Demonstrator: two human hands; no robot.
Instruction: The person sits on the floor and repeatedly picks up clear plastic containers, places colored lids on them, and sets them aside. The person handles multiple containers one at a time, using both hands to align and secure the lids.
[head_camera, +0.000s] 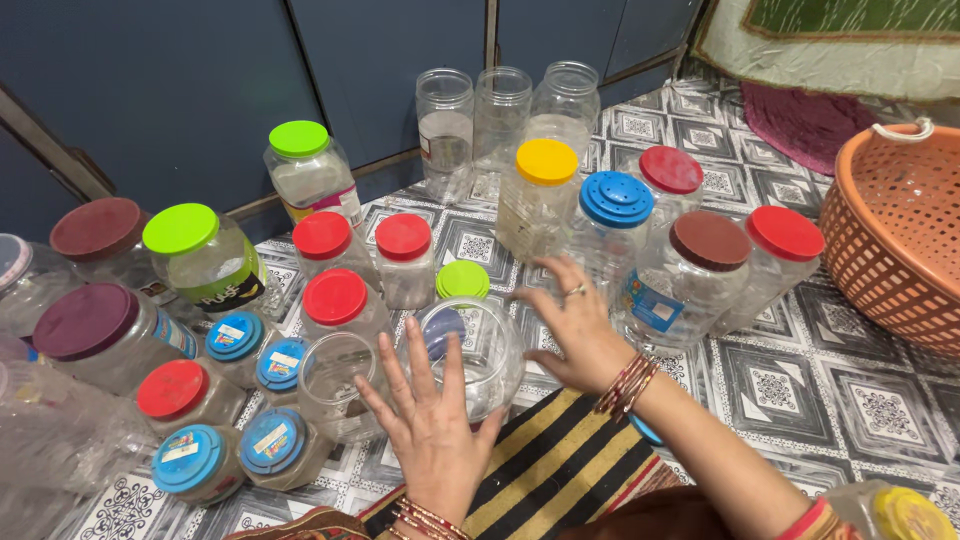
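Both hands hover over a round clear jar that lies lidless on the patterned tiled floor, at the edge of a striped black-and-yellow cloth. The left hand is spread flat, fingers released, its fingertips at the jar's near wall; whether they actually touch the plastic is hard to tell. The right hand is also spread wide, grasping nothing, just right of the jar, beside a brown-lidded jar. A second open jar stands touching the round one on its left. A green lid shows behind, partly hidden. Something blue shows through the round jar, too distorted to identify. An orange basket is cut off at the right edge.
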